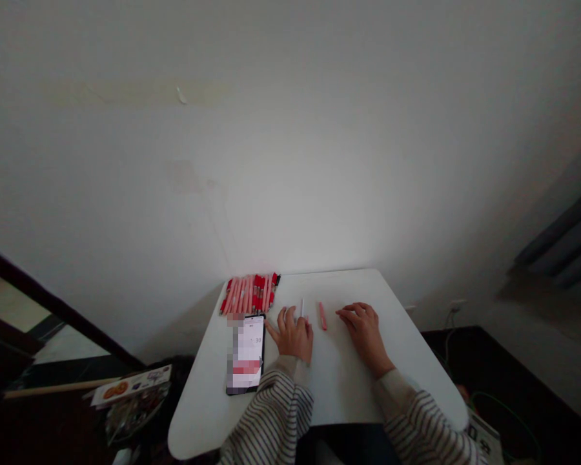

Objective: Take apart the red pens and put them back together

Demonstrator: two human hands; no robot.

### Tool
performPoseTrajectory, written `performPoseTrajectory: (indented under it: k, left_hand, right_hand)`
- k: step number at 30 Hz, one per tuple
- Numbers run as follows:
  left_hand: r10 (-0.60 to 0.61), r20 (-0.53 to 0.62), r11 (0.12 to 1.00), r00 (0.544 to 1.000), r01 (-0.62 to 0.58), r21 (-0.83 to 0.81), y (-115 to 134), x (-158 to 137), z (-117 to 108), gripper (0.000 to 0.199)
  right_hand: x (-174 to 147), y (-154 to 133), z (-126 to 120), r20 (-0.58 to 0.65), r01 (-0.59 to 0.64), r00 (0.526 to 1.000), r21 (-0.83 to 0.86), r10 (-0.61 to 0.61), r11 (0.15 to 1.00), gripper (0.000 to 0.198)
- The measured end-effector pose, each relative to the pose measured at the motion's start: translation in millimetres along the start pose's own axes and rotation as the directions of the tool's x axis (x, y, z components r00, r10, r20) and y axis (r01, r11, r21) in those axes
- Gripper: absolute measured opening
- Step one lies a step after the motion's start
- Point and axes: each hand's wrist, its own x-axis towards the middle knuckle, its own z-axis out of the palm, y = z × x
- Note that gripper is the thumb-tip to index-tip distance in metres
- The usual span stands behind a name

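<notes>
On the white table (336,374), my left hand (293,336) rests palm down with fingers apart, its thumb close to the phone. A thin white stick (303,306), like a pen refill, lies just beyond its fingertips. Between my two hands is a pink pen barrel (323,316), untouched by either. My right hand (364,329) is to the right of it, fingertips and thumb drawn together and pointing left. Whether something small sits in that pinch is hidden.
A row of pink and red pens (249,294) lies at the table's back left corner. Below them is a lit phone (246,355). A plain wall (290,161) rises behind the table. At the lower left, a bag of items (135,407) stands on the floor.
</notes>
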Motion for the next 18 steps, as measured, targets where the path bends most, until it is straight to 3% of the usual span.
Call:
performPoseTrajectory:
  k: [18]
  left_hand:
    - [0.030, -0.068, 0.964, 0.997, -0.047, -0.261, -6, -1, -6, 0.010]
  right_hand:
    - [7, -21, 1, -0.053, 0.027, 0.998, 0.093, -0.023, 0.995, 0.023]
